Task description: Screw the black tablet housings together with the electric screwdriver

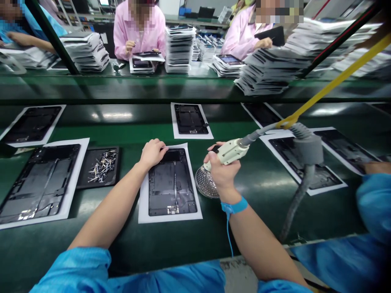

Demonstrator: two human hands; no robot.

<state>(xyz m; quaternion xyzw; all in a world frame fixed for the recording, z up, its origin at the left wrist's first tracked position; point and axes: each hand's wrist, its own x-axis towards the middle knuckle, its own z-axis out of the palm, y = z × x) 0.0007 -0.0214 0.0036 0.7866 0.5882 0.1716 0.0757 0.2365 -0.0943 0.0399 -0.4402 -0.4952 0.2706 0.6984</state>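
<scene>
A black tablet housing (161, 191) with a thin ribbon cable inside lies on a white sheet (145, 213) in front of me. My left hand (153, 153) is closed at its top left corner, fingers curled over the edge; the fingertips are partly hidden. To the right, my right hand (222, 169) grips a cream hand tool (233, 150) with a grey hose, apart from the housing. Beneath that hand shows a round, perforated metal disc (207, 182); whether it belongs to the tool I cannot tell. A blue strap (235, 206) circles my right wrist.
A dark tray (82, 173) of small metal pieces stands left, beside another housing (45, 175). More housings on sheets lie along the green bench (122, 236). A yellow strap (336, 85) slants down to the hose. Opposite, people in pink sit among stacks (180, 51); a blue sleeve (375, 203) is right.
</scene>
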